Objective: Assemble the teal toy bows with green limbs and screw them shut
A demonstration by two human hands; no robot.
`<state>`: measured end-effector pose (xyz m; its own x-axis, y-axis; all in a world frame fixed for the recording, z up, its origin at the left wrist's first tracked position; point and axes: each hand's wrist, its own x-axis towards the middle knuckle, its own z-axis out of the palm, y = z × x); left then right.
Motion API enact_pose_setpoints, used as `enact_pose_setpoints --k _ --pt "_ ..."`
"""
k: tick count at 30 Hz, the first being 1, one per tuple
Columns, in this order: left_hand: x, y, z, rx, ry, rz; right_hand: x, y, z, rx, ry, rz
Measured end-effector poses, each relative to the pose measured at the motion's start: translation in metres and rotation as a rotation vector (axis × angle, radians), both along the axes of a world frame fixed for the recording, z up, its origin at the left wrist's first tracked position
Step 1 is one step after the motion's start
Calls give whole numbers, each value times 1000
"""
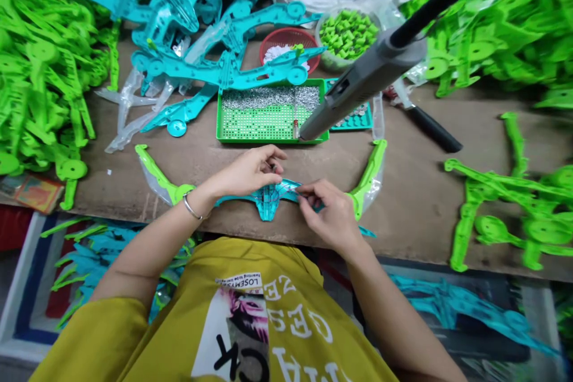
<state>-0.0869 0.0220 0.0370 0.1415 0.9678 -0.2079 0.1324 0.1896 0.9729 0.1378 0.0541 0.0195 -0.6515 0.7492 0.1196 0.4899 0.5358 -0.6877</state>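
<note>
A bow-shaped toy frame lies in front of me, with a blue plastic middle piece [267,206]. Green curved limbs, a left one [159,176] and a right one [369,182], extend from its ends, with clear plastic along them. My left hand [248,173] is over the blue piece's left side, fingers curled and thumb near the fingertips; something small and dark shows among them, too small to name. Closed in a pinch, my right hand [329,209] is at the blue piece's right side. A thin reddish strand runs near its fingertips; what they pinch is unclear.
A green tray [219,125] of small metal parts stands ahead, below a hanging grey tool [358,83]. Behind are a red basket [264,51] and a tub of green pieces [349,36]. Green parts [40,65] and blue frames [224,71] are piled around. A black-handled tool [432,128] lies right.
</note>
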Motion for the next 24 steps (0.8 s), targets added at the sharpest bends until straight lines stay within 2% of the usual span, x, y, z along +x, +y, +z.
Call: enact_pose_setpoints --k 3,10,13,17,19,24 --pt "-6 5 9 29 91 -105 -1 0 3 -29 0 -2" --pt "-2 9 28 103 391 -167 -7 5 19 -204 30 -81" --pt "-2 1 29 146 439 -110 1 16 22 -244 72 -193" --pt "0 -18 23 209 488 -4 22 26 25 -181 68 -326" --pt "2 -29 18 235 490 60 30 25 26 -152 45 -335" --pt "6 -45 5 233 534 275 26 8 29 -148 37 -235"
